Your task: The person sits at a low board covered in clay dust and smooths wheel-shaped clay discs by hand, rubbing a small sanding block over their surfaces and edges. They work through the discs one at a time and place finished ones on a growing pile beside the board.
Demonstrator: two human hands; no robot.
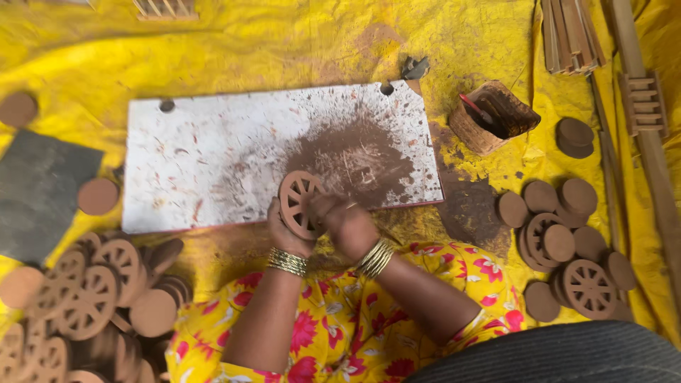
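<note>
Floor-level craft workshop, yellow cloth (284,42) spread as ground cover, stained white board (213,156) at centre, heaps of brown spoked wheels (85,298) at 8 o'clock, wooden sticks (571,35) at 1 o'clock, paste pot (489,117) nearby

A flat board (213,156) lies at the centre on a floor cloth (284,42). At the board's 6 o'clock edge, both hands meet on a spoked wheel (298,202): left hand (287,234) under it, right hand (347,227) beside it. At 8 o'clock sits a heap of wheels and discs (85,298). At 4 o'clock lies another pile of discs and wheels (567,248). At 2 o'clock stands a small pot (489,117), with wooden sticks (567,35) behind it at 1 o'clock. A slab (39,191) lies at 9 o'clock.
</note>
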